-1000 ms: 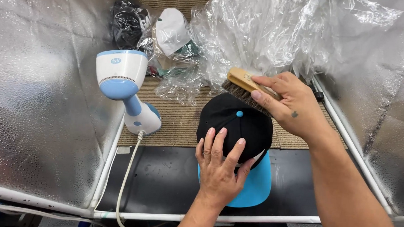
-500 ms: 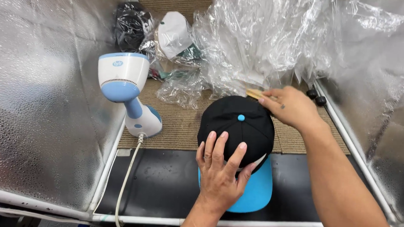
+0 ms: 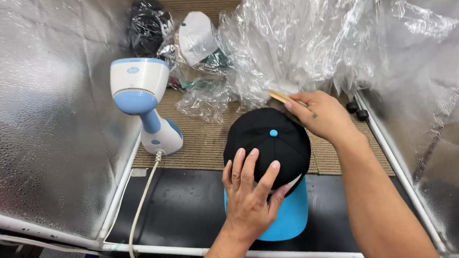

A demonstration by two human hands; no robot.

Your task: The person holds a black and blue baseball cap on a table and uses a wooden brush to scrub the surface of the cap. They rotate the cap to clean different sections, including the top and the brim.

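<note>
Left hand [image 3: 250,194] flat, fingers spread, pressing near side of black cap [image 3: 267,141]; right hand [image 3: 323,115] closed around wooden brush [image 3: 281,97] at cap's far side. Clear plastic heap [image 3: 316,40] along bench far edge. Cap mid-bench, blue brim [image 3: 290,217] toward near edge. Steamer [image 3: 140,97] upright, left edge.

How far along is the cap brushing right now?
Done: the cap sits on the dark mat, its crown looking clean. In hand: the left hand steadies the crown near the blue brim while the right hand works a wooden brush at the far edge. Left: the bagged caps behind and the steamer stand untouched.
</note>
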